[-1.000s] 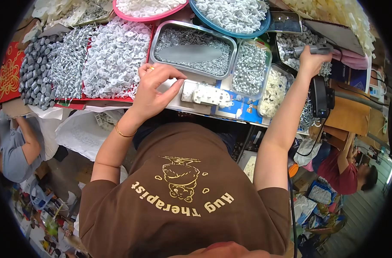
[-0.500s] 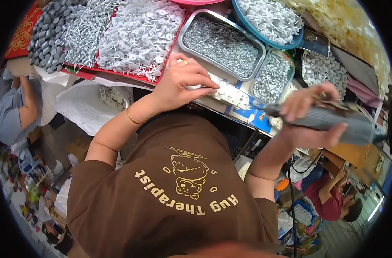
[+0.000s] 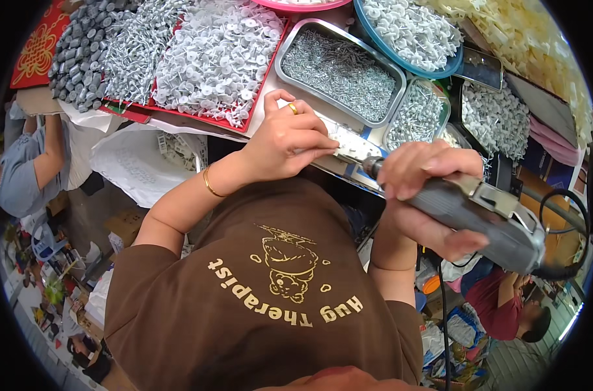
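Note:
My left hand (image 3: 290, 140) is closed in a pinch, thumb and index fingertips together at the near end of a white perforated strip (image 3: 353, 144) lying on the table edge. Whatever sits between those fingertips is too small to make out. A gold ring and a gold bracelet show on this hand and wrist. My right hand (image 3: 433, 189) is wrapped round a grey electric screwdriver (image 3: 472, 212), fingers above and thumb below. The tool's dark nose points left, toward the strip's right end. I cannot tell whether its bit touches the strip.
A metal tray (image 3: 329, 102) of small screws lies just beyond the strip. Left of it, a red tray (image 3: 253, 116) holds white plastic discs and nails. A blue bowl (image 3: 441, 73) of white parts and a phone (image 3: 482, 67) are at the far right. A black cable (image 3: 444, 326) hangs down.
My right hand and the electric screwdriver have moved left and tilted, the rear end lower now. My left hand has shifted slightly right and down, still pinched.

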A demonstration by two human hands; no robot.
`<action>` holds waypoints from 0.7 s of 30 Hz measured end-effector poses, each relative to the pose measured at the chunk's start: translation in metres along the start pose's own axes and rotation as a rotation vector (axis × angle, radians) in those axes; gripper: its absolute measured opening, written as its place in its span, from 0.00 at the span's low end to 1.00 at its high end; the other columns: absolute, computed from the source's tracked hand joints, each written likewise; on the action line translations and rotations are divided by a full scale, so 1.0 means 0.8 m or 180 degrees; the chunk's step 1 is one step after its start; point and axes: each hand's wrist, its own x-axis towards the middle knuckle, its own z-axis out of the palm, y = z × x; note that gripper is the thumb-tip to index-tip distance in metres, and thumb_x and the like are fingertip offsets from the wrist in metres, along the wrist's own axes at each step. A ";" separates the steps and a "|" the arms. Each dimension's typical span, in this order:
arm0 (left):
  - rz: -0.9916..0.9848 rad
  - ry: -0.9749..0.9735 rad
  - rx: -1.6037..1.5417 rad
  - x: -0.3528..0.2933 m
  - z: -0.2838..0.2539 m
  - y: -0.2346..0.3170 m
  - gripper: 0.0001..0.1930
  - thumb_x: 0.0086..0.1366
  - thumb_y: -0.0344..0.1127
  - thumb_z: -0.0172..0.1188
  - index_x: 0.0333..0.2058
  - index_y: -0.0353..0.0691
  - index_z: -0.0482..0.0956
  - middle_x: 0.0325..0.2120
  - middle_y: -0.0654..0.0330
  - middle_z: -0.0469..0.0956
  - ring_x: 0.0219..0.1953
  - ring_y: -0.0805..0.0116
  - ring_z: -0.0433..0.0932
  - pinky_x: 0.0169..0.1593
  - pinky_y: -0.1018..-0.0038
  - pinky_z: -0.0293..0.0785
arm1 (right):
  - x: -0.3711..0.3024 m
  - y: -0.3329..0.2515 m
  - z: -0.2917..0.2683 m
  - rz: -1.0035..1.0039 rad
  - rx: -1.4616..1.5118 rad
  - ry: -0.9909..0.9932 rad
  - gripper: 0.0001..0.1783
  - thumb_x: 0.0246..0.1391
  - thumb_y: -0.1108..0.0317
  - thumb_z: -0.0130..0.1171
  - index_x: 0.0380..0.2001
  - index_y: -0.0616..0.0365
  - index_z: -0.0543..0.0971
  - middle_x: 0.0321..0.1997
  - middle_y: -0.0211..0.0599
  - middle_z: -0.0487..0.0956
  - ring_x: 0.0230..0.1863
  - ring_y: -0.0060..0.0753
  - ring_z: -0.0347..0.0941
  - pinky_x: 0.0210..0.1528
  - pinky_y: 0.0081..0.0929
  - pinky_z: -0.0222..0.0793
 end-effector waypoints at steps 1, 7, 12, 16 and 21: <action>0.0012 -0.0009 -0.0009 -0.001 0.000 0.000 0.09 0.53 0.34 0.74 0.35 0.52 0.88 0.29 0.75 0.80 0.34 0.77 0.75 0.53 0.65 0.52 | 0.004 -0.006 -0.006 -0.0042 -0.0055 -0.0034 0.50 0.45 0.19 0.57 0.40 0.63 0.70 0.21 0.35 0.70 0.21 0.29 0.68 0.27 0.27 0.69; -0.0301 0.0014 0.0192 0.007 -0.008 0.027 0.11 0.52 0.43 0.72 0.37 0.56 0.87 0.36 0.75 0.77 0.42 0.69 0.73 0.52 0.61 0.50 | 0.011 -0.020 -0.013 -0.0365 -0.0039 -0.0056 0.50 0.51 0.18 0.47 0.39 0.64 0.71 0.17 0.33 0.67 0.12 0.27 0.63 0.16 0.27 0.65; 0.0006 -0.0200 0.0229 0.025 0.003 0.026 0.07 0.54 0.42 0.72 0.32 0.55 0.85 0.33 0.77 0.78 0.40 0.71 0.73 0.52 0.61 0.51 | 0.020 -0.016 -0.027 -0.0401 0.0176 -0.0326 0.58 0.40 0.13 0.53 0.42 0.68 0.70 0.21 0.37 0.72 0.17 0.31 0.69 0.21 0.28 0.70; 0.0054 -0.0049 -0.0135 0.041 0.004 0.033 0.06 0.56 0.36 0.73 0.34 0.52 0.88 0.33 0.74 0.84 0.36 0.73 0.74 0.50 0.66 0.52 | 0.022 -0.045 -0.027 -0.0135 -0.0256 0.0458 0.68 0.42 0.10 0.45 0.60 0.70 0.67 0.30 0.35 0.73 0.29 0.30 0.73 0.32 0.28 0.73; -0.0285 -0.0266 -0.0615 0.049 0.018 0.029 0.04 0.57 0.34 0.73 0.33 0.52 0.88 0.30 0.76 0.84 0.34 0.79 0.74 0.50 0.70 0.54 | 0.036 -0.050 -0.114 -0.0366 -0.0486 -0.0772 0.66 0.35 0.10 0.49 0.54 0.67 0.68 0.28 0.37 0.75 0.26 0.33 0.73 0.36 0.36 0.79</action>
